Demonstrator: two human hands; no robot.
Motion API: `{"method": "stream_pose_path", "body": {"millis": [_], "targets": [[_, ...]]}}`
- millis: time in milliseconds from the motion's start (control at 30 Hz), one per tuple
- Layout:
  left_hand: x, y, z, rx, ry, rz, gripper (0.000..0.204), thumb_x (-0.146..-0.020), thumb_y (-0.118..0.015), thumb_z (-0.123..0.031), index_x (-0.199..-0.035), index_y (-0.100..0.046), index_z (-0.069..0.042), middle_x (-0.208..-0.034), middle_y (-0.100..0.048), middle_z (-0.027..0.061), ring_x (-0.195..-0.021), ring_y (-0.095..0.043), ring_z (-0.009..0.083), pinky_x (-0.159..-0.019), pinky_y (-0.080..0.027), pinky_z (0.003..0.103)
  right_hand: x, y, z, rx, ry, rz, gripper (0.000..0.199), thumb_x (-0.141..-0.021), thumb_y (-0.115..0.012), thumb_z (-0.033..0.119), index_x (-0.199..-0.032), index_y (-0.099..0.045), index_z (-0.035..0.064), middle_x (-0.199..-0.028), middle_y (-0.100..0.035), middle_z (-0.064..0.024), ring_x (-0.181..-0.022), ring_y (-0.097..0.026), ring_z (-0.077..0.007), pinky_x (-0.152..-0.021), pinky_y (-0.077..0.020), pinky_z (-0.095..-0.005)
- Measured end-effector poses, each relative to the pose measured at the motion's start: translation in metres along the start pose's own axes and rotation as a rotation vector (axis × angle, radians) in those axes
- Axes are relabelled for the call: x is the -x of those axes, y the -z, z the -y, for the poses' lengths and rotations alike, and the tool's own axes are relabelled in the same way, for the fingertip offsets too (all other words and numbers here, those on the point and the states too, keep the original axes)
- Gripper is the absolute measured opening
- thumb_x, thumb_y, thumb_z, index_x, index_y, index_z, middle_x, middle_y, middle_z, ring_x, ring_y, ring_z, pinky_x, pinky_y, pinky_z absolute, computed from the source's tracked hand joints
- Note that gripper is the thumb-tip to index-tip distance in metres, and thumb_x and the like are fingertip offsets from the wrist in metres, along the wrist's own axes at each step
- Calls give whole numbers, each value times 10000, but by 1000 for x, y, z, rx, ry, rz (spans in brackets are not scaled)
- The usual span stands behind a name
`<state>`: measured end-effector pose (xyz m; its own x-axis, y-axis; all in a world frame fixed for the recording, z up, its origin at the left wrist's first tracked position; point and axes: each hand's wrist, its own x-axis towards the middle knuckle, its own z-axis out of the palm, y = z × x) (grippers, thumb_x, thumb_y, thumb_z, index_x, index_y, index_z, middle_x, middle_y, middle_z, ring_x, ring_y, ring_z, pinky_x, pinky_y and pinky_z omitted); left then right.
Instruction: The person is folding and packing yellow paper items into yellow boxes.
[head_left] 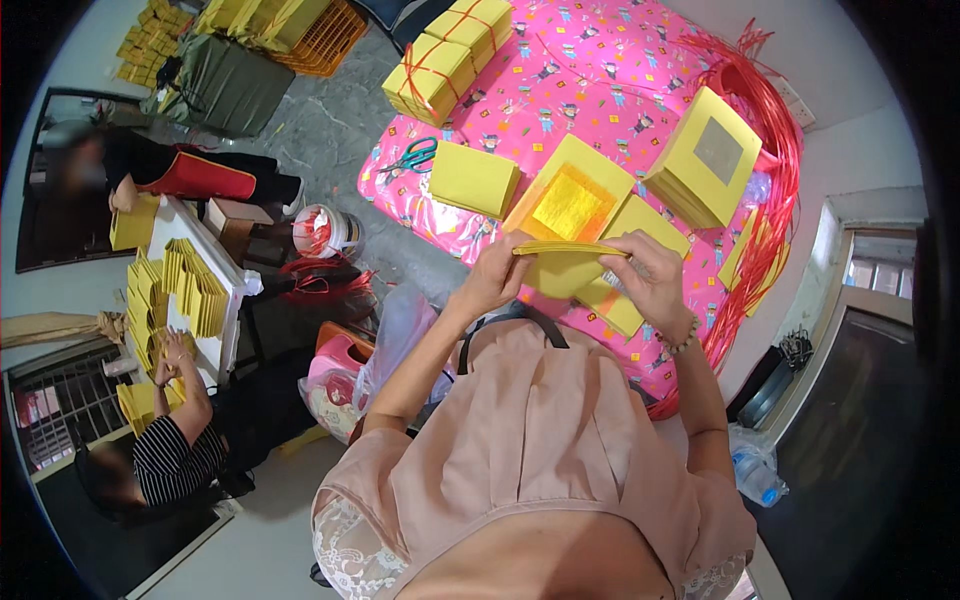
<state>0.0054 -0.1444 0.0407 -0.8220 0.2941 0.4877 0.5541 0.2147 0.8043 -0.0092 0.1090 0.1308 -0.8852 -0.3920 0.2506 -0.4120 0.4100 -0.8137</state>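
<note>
Thin yellow paper stack [566,250] lies flat, long axis left-right; left hand [497,275] & right hand [650,275] pinch closed on its ends

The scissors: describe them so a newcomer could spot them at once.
Start at the pink patterned table cover. Near its left edge, left of a plain yellow paper stack, lie the scissors. Their teal handles make them the only non-yellow item there.

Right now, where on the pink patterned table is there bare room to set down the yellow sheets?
Free: the cloth between the tied bundles and the square-marked stack. Crowded: near both hands, left and right, among loose yellow stacks, and the right edge under red string.
</note>
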Motion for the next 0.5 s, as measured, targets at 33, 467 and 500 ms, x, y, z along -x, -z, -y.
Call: {"method": "stream_pose_path", "body": {"millis": [33,467,500], "targets": [[6,4,-2,-31,111,34,267,-868,-570,36,-1123,-502,-8,-911,-618,152,-799,-625,327,-693,-490,356,-1,-3,-2,24,-84,31,196,-817,-725,102,-984,-669,16,-849,-667,-104,-760,-667,-218,-679,-523,-295],[55,115,73,510,996,-126,506,-875,-704,-211,-1306,-480,-70,-1030,-652,43,-874,-661,140,-761,-542,296,-23,-150,-91,-868,-808,295,201,-967,-550,115,-1122,-474,13,-1094,-634,-89,-850,-664,-155,-693,-554,-261],[59,116,80,590,996,-227,571,-875,-705,-219,-1356,-430,-82,-1049,-654,52,-874,-668,150,-755,-551,313,-30,-159,-85,-912,-846,233,210,-966,-548,107,-1128,-464,3,-1095,-631,-109,-881,-669,-168,-710,-561,-271]]}}
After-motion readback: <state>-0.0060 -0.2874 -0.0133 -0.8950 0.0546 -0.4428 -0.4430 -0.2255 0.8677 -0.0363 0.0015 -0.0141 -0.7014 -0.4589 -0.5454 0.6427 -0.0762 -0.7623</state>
